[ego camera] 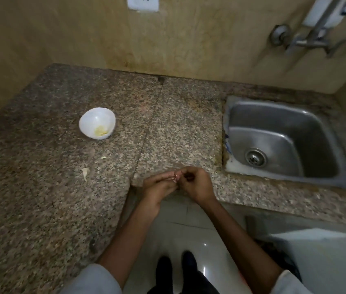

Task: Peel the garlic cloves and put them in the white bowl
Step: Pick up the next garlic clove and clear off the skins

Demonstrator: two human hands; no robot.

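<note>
Head camera finds left hand [159, 186] and right hand [198, 183] pinching a garlic clove [175, 177] with curled fingers, white bowl [91, 118] well leftward, nearer the left.

**Dim kitchen corner in granite and steel**

A speckled brown granite countertop [40, 198] runs along stained beige walls [72, 39]. A rectangular stainless steel sink [278, 117] is set into its right part, below a metal wall tap [312, 39]. A white socket plate [142, 3] sits high up. Glossy pale floor tiles [178, 230] catch small glints of light.
</note>
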